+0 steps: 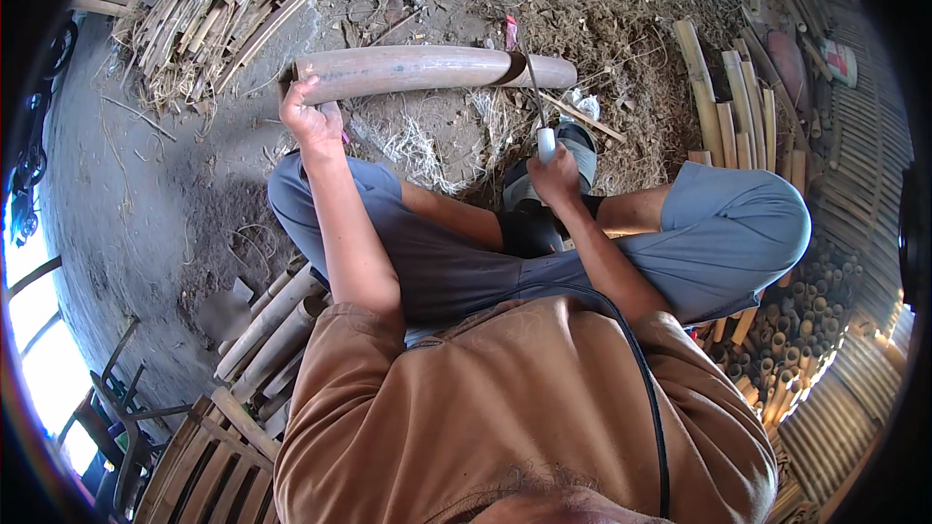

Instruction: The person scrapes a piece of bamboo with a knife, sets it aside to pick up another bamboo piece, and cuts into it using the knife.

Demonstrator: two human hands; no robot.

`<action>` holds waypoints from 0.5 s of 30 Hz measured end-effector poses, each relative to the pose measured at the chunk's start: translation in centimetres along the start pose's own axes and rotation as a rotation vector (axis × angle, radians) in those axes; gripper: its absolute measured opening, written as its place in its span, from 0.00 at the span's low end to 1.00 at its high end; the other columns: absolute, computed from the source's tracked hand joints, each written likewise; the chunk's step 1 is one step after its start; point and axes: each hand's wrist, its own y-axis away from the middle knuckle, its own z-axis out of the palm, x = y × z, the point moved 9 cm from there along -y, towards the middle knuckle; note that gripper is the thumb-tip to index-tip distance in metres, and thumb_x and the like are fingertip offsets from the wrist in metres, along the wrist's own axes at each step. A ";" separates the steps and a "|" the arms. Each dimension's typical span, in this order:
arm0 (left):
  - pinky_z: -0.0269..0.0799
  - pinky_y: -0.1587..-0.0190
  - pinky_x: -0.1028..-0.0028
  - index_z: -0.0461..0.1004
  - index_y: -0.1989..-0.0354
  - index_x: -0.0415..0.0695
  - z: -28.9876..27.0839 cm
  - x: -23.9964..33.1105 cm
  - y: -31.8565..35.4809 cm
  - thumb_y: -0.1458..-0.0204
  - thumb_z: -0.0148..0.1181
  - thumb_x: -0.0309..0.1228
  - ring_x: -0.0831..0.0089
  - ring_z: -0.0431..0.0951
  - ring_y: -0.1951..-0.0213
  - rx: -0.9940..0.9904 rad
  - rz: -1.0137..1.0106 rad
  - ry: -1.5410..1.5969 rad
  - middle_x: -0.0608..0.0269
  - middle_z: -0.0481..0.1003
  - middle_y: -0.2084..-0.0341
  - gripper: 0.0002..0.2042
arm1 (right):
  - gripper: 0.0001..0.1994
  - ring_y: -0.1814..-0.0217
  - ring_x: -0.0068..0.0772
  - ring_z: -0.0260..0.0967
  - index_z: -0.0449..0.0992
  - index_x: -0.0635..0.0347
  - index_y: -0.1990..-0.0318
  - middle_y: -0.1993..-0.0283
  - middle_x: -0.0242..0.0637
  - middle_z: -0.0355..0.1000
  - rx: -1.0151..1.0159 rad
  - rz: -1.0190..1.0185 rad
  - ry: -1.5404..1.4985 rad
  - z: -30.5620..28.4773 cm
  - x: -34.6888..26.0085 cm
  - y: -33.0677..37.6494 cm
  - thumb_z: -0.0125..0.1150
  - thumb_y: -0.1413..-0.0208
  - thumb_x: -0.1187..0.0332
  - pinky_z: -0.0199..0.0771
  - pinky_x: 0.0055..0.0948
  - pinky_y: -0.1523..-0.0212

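L hand (pixel 313 119) is closed on the L end of a bamboo tube (pixel 398 72), thumb up by the open rim; most of its fingers are out of sight, so can't tell how far they wrap. R hand (pixel 555 178) is fisted round a knife (pixel 542 120) by its pale handle (pixel 547 145); the thin dark blade (pixel 533 87) crosses the tube nr its R end, by a dark opening. From here can't tell if blade & tube touch. Tube runs L to R, out past the person's crossed legs in grey-blue trousers (pixel 743 221).

Pale fibres (pixel 417 150) lie scattered on the dirt floor (pixel 223 150), w/ a small pink thing (pixel 511 34) nr the blade tip. Over R: bamboo lengths on end (pixel 699 87), plus a pile of cut tubes (pixel 791 330), ends showing. Far L: big heap of split strips (pixel 223 19).
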 end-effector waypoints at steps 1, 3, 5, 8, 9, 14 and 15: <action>0.70 0.48 0.65 0.77 0.65 0.36 -0.2 0.1 -0.1 0.66 0.60 0.26 0.62 0.77 0.59 0.009 0.004 -0.001 0.58 0.76 0.66 0.15 | 0.21 0.55 0.65 0.73 0.71 0.75 0.58 0.61 0.63 0.74 -0.009 -0.011 -0.005 0.0 -0.3 0.1 0.58 0.53 0.62 0.73 0.51 0.51; 0.70 0.48 0.64 0.77 0.65 0.36 -0.1 0.1 -0.1 0.66 0.61 0.26 0.62 0.77 0.59 0.015 0.005 -0.001 0.58 0.76 0.66 0.15 | 0.22 0.55 0.65 0.73 0.71 0.76 0.58 0.61 0.63 0.74 -0.014 -0.019 -0.011 0.0 -0.3 0.1 0.58 0.53 0.62 0.73 0.51 0.51; 0.70 0.48 0.64 0.77 0.65 0.36 -0.3 0.1 0.1 0.66 0.62 0.27 0.62 0.77 0.59 0.046 0.012 -0.018 0.58 0.76 0.66 0.16 | 0.23 0.55 0.66 0.73 0.70 0.76 0.57 0.61 0.64 0.74 -0.017 -0.045 0.019 0.0 -0.3 0.1 0.58 0.53 0.62 0.73 0.51 0.51; 0.70 0.48 0.64 0.77 0.65 0.36 0.0 0.1 0.2 0.66 0.62 0.28 0.62 0.77 0.59 0.039 0.009 -0.032 0.59 0.76 0.66 0.16 | 0.23 0.55 0.66 0.72 0.69 0.77 0.56 0.60 0.64 0.73 -0.007 -0.054 0.042 0.0 -0.3 0.1 0.59 0.54 0.62 0.73 0.51 0.51; 0.70 0.48 0.64 0.77 0.65 0.36 -0.1 0.1 0.2 0.66 0.62 0.28 0.62 0.77 0.59 0.041 0.010 -0.032 0.59 0.76 0.66 0.16 | 0.23 0.55 0.66 0.72 0.69 0.77 0.56 0.60 0.64 0.73 -0.008 -0.055 0.042 0.0 -0.4 0.1 0.59 0.54 0.62 0.73 0.51 0.51; 0.70 0.49 0.64 0.76 0.66 0.38 0.0 0.2 0.2 0.67 0.61 0.27 0.62 0.77 0.59 0.045 0.020 -0.028 0.59 0.76 0.67 0.15 | 0.24 0.54 0.66 0.72 0.69 0.76 0.55 0.59 0.64 0.73 -0.033 -0.036 0.018 -0.2 -0.7 0.4 0.58 0.53 0.61 0.72 0.52 0.50; 0.70 0.49 0.64 0.76 0.66 0.38 0.0 0.1 0.2 0.67 0.61 0.27 0.62 0.77 0.59 0.045 0.019 -0.028 0.59 0.76 0.67 0.15 | 0.24 0.54 0.66 0.72 0.69 0.76 0.55 0.59 0.64 0.73 -0.033 -0.034 0.018 -0.1 -0.6 0.3 0.58 0.53 0.61 0.72 0.52 0.50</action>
